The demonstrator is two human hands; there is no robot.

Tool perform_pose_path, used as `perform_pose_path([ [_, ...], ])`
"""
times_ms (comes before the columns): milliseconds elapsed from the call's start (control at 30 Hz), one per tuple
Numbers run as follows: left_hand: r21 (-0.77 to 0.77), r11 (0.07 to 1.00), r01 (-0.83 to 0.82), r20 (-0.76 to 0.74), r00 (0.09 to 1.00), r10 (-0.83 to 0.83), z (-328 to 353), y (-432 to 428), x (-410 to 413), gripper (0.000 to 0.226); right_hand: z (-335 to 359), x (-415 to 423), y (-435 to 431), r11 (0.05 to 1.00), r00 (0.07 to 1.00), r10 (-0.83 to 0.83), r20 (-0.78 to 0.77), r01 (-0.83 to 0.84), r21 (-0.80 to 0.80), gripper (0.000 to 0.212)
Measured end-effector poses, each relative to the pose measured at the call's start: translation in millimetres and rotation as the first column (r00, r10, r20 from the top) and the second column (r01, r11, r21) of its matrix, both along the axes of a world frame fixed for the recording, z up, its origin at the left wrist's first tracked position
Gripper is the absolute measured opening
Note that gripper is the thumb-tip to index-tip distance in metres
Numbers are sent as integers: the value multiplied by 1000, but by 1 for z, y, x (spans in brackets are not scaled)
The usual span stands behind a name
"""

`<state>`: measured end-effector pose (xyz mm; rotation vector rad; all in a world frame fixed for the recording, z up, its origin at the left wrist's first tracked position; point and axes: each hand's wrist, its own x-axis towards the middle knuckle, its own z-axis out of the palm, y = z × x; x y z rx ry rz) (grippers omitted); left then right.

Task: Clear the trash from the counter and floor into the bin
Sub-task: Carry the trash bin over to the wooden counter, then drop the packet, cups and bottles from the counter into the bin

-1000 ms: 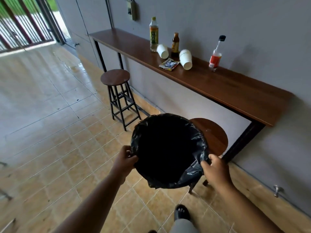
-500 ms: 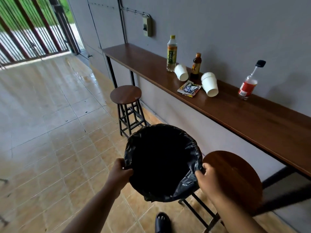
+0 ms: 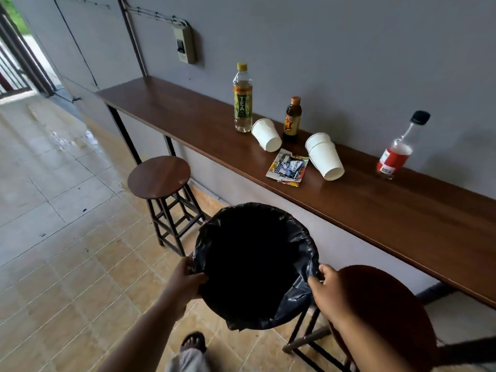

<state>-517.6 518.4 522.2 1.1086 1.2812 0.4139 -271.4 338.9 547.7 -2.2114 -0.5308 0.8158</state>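
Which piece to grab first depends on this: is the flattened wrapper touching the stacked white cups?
Cannot tell. In the head view the wrapper has its upper right corner right at the side of the stacked cups, with no visible gap, but contact isn't plain.

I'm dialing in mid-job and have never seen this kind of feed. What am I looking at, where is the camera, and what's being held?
There is no machine: one camera worn on a person's head looks down at their bare hands. The left hand and right hand grip opposite sides of a bin lined with a black bag. On the wooden counter stand a tea bottle, a small brown bottle and a red-labelled bottle; white paper cups lie tipped beside a flat wrapper. Two stools stand below.
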Motion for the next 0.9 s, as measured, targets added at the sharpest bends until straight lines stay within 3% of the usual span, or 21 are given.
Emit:
perform_pose_path([
  [400, -24, 936, 350, 2, 937, -350, -9, 154, 27, 40, -15, -47, 84, 945, 936, -317, 153, 325, -32, 22],
  [633, -10, 888, 460, -43, 887, -460, -16, 201, 46, 31, -15, -54, 108, 927, 920, -354, 166, 369, -65, 5],
  [800, 0, 892, 451, -26, 892, -451, -14, 209, 59, 31, -19, -41, 107, 927, 913, -318, 254, 356, -120, 21],
  [900, -7, 903, 429, -19, 903, -429, -17, 209, 64, 33, -8, -34, 107, 917, 856, -193, 480, 331, -222, 39],
])
